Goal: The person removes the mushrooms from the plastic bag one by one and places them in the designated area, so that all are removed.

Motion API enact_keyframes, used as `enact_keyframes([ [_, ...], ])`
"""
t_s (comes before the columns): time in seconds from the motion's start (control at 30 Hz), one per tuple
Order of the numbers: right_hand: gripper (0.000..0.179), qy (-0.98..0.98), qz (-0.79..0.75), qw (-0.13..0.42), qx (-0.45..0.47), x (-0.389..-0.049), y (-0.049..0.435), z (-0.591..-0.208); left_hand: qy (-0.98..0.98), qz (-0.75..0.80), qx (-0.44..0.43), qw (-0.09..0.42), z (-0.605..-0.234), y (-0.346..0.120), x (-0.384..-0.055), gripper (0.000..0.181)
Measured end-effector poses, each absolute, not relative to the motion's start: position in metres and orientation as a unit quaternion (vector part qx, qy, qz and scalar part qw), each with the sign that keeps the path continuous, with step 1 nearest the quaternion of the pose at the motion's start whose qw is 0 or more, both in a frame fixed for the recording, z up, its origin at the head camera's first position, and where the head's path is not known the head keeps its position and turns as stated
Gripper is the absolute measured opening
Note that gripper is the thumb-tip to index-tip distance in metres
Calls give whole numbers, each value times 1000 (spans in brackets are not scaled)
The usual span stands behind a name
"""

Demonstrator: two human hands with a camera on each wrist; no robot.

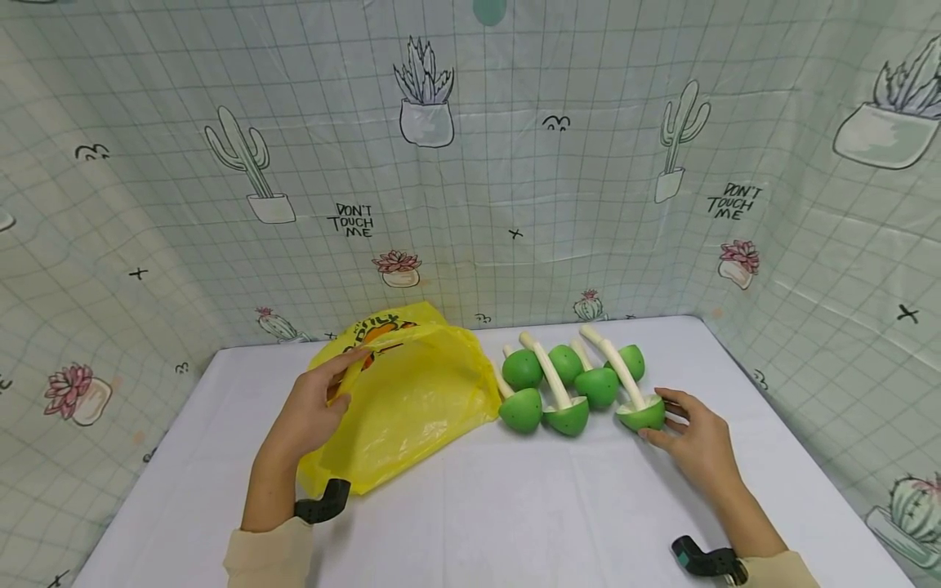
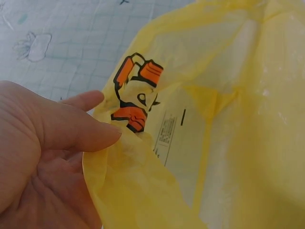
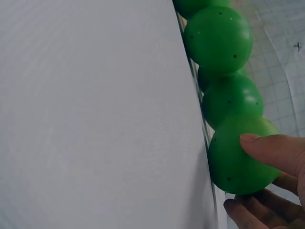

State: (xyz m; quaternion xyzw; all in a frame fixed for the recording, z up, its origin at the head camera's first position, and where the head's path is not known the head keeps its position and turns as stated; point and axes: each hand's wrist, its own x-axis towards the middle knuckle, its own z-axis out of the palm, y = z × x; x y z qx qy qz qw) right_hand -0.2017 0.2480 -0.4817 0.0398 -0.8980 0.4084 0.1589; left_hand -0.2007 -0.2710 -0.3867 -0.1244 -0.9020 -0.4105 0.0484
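Note:
A yellow plastic bag (image 1: 412, 400) with black and orange print lies with its mouth spread on the left part of the table. My left hand (image 1: 312, 408) pinches the bag's rim; in the left wrist view the thumb (image 2: 90, 133) lies on the film and part of the fingers is hidden behind it. To the right, my right hand (image 1: 698, 441) holds a toy mushroom (image 1: 641, 415) by its green dotted cap, thumb on the near side and fingers on the far side. Its white stem points away. In the right wrist view that cap (image 3: 243, 157) is the nearest of a row.
Several more green-capped mushrooms (image 1: 522, 411) lie close together between the bag and my right hand, some stems overlapping others. A white cloth covers the table (image 1: 515, 514). Behind and at the sides hangs a checked sheet (image 1: 470, 188) printed with potted plants.

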Motion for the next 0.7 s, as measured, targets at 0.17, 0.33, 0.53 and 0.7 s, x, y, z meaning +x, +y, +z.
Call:
enact_keyframes([
  [0.17,71,-897,407,166,43,-201,249,-480,-901,-412,-126,51,-387,-270,-202,70],
  [0.33,64,-896,406,174,42,-200,252,-476,-900,-413,-131,52,-387,-269,-205,71],
  [0.53,57,-903,401,152,12,-199,252,-469,-901,-410,-132,57,-389,-271,-205,72],
  [0.7,59,-904,408,126,-8,-198,250,-462,-901,-409,-129,63,-388,-272,-203,72],
])
